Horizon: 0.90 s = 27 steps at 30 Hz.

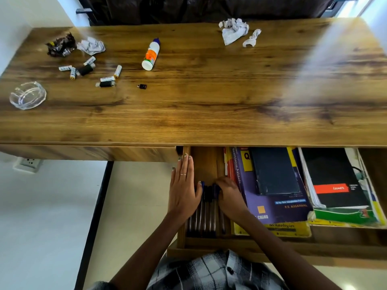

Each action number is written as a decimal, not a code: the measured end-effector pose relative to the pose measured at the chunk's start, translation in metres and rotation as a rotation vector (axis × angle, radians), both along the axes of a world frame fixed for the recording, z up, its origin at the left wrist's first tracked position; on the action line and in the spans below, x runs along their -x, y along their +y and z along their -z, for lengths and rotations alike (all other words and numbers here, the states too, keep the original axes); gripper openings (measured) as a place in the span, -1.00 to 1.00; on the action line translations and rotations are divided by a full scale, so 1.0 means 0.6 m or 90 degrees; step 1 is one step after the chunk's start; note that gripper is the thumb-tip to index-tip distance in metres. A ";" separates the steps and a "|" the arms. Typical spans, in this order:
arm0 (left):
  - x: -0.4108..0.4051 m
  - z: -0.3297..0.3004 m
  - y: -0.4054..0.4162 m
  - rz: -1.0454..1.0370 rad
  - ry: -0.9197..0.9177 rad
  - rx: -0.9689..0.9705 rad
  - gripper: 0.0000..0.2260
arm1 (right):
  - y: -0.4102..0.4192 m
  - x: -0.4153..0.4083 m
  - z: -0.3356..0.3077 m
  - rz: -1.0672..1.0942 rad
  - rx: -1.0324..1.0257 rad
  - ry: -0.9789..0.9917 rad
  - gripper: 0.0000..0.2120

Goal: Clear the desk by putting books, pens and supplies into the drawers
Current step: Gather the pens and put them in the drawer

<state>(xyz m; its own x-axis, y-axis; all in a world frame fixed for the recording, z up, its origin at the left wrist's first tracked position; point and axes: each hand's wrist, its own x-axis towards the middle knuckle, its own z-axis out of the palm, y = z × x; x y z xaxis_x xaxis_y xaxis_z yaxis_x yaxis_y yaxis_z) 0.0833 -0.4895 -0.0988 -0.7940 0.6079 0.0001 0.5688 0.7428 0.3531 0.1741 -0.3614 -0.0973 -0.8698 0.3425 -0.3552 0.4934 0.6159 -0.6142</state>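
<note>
Item: pens (206,208), a row of dark-capped pens lying lengthwise in the left compartment of the open drawer (240,246), beside the stacked books (274,185) filling the space to their right.

Left hand (183,189): lying flat with fingers straight along the drawer's left wall, its inner edge touching the outermost pen, holding nothing.

Right hand (229,195): fingers curling over the cap ends on the right of the row; whether this grip is pinching a pen or only pressing on the caps cannot be told.

Step in hand, as judged: the two hands are squaring the pens into a tidy bundle. Doing it well is meaning pressing gently from both sides, keeping the pens parallel and clear of the drawer front so it is closing freely.

Remaining on the surface (209,101): glue bottle (151,54) lying on its side; scattered batteries (92,70); small black adapter (142,86); glass ashtray (27,95); crumpled paper (234,30) at the far edge; dark wrapper (60,45) at far left. The supplies among these are still awaiting the drawer.
</note>
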 end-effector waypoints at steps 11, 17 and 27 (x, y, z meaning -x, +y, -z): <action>0.000 0.000 0.001 -0.013 -0.014 -0.050 -0.42 | -0.018 0.037 -0.002 -0.114 -0.160 -0.063 -0.42; 0.001 0.001 0.001 -0.011 -0.009 -0.050 -0.42 | -0.042 0.052 0.008 -0.228 -0.190 -0.077 -0.43; 0.003 0.008 -0.002 0.004 0.002 -0.068 -0.41 | -0.028 0.042 -0.002 -0.151 -0.199 -0.008 -0.50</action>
<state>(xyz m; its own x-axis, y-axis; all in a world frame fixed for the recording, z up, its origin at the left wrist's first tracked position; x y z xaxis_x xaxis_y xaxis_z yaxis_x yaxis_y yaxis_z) 0.0814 -0.4907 -0.1038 -0.7898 0.6097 0.0668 0.5746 0.6973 0.4284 0.1492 -0.3779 -0.0960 -0.9340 0.2253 -0.2772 0.3208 0.8703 -0.3737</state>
